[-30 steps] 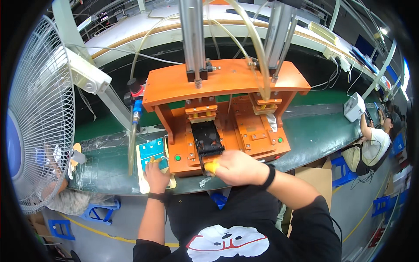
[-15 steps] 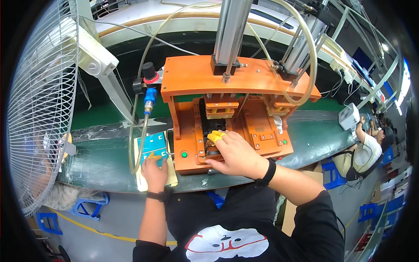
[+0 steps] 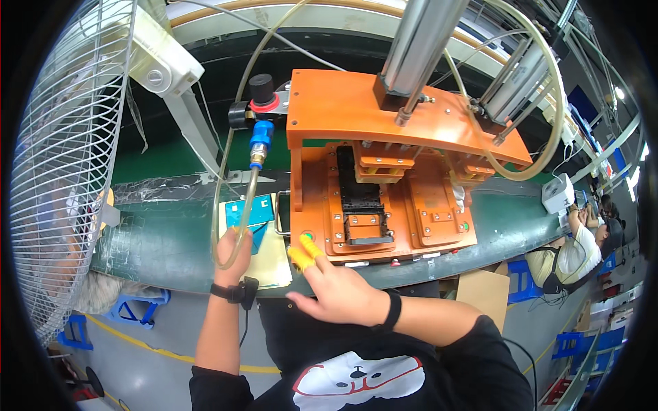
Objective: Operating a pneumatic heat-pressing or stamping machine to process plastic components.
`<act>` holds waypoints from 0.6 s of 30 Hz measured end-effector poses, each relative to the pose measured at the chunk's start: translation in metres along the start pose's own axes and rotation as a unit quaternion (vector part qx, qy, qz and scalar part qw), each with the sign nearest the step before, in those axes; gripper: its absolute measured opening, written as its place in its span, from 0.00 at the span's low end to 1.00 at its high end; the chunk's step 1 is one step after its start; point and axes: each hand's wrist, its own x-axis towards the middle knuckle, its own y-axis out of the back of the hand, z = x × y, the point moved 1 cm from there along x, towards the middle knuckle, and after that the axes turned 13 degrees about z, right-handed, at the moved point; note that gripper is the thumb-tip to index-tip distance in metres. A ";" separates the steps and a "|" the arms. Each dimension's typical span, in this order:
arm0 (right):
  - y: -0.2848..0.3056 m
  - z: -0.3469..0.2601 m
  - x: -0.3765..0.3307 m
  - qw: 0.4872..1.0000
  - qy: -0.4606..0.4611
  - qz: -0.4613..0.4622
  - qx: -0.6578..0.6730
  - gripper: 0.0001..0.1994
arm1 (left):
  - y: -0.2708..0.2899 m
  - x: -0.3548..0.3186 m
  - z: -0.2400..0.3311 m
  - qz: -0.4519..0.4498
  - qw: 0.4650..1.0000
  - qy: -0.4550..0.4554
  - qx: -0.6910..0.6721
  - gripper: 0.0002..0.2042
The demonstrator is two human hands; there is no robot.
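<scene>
My left hand (image 3: 235,257) is over a teal sheet (image 3: 255,205) on cream paper (image 3: 273,264). Its fingers are curled at the sheet's lower piece, which sits at an angle; a clear hose crosses in front and hides part of the grip. My right hand (image 3: 343,291) is empty, thumb and fingers apart. Yellow covers on two of its fingers reach toward the green button (image 3: 308,237) at the front left of an orange press (image 3: 322,205); I cannot tell whether they touch it. A long black frame-like part (image 3: 360,195) lies in the press's left fixture, under the raised head.
Metal cylinders (image 3: 421,51) stand on top of the press. A pressure regulator (image 3: 262,96) and hose are at its left. A wire-cage fan (image 3: 75,137) rises at far left. A co-worker (image 3: 572,250) sits at far right. Below the bench is a cardboard box (image 3: 483,294).
My right hand has left the black part and moved left and nearer, to the green button, uncovering the part. The teal sheet's lower piece has shifted at my left hand. The view has moved left.
</scene>
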 end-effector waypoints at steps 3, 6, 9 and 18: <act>-0.027 0.011 -0.002 0.999 0.017 0.030 -0.033 0.35 | 0.023 -0.002 0.048 -0.027 0.997 0.026 0.071 0.15; -0.052 -0.007 -0.004 0.997 0.049 -0.014 0.055 0.32 | 0.018 0.009 -0.003 0.002 1.000 -0.005 0.017 0.15; -0.105 0.020 -0.007 0.994 -0.010 -0.110 0.010 0.28 | 0.027 0.027 -0.002 -0.018 1.000 0.010 0.017 0.14; -0.075 0.018 -0.021 0.991 0.091 -0.046 0.087 0.21 | 0.191 0.080 -0.083 0.200 0.977 0.012 -0.072 0.13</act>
